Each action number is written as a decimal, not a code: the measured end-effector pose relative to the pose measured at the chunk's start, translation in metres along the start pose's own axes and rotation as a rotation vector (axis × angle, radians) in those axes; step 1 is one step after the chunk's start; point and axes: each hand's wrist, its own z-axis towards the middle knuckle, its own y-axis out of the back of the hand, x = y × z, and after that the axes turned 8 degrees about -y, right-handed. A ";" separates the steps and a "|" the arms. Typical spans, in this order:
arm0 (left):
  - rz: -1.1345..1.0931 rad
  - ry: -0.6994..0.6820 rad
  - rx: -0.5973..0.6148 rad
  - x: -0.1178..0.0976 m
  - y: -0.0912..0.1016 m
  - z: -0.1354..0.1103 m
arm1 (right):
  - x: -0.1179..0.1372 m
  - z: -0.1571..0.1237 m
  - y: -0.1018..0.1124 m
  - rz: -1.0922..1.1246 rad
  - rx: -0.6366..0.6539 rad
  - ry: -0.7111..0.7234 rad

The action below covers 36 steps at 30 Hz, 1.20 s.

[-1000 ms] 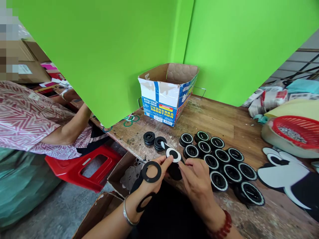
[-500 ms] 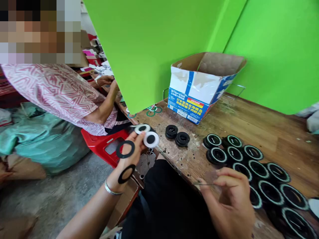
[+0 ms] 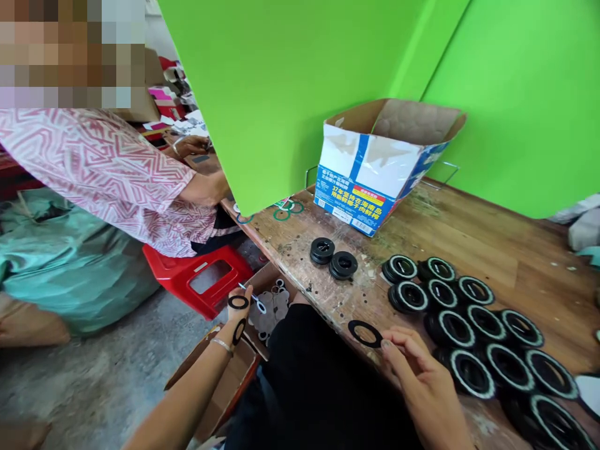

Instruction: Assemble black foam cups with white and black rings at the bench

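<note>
My right hand (image 3: 417, 369) pinches a flat black ring (image 3: 365, 334) by its edge, over the table's front edge. My left hand (image 3: 241, 303) is low, over an open carton of scraps. A white backing piece (image 3: 260, 305) with a round hole, seen nearly edge-on, is at its closed fingertips. One black ring (image 3: 238, 302) lies on the back of that hand and another (image 3: 239, 331) near the wrist, above a bracelet. On the table stand two small stacks of black rings (image 3: 344, 265). Several stacks of black rings with pale rims (image 3: 469, 373) stand beside my right hand.
A blue and white carton (image 3: 356, 181) stands at the back of the wooden table (image 3: 323, 294), before green panels (image 3: 281, 94). The scrap carton (image 3: 225, 394) is below the table edge. At left, another person in a patterned shirt (image 3: 117, 169) sits on a red stool (image 3: 197, 275).
My left hand has moved down over the scrap carton with the white piece, now turned edge-on. The black ring in my right hand, edge-on before, now shows its face slightly further left.
</note>
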 end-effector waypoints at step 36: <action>0.133 -0.835 1.144 -0.126 -0.120 -0.145 | -0.008 -0.019 0.070 -0.323 -0.154 0.355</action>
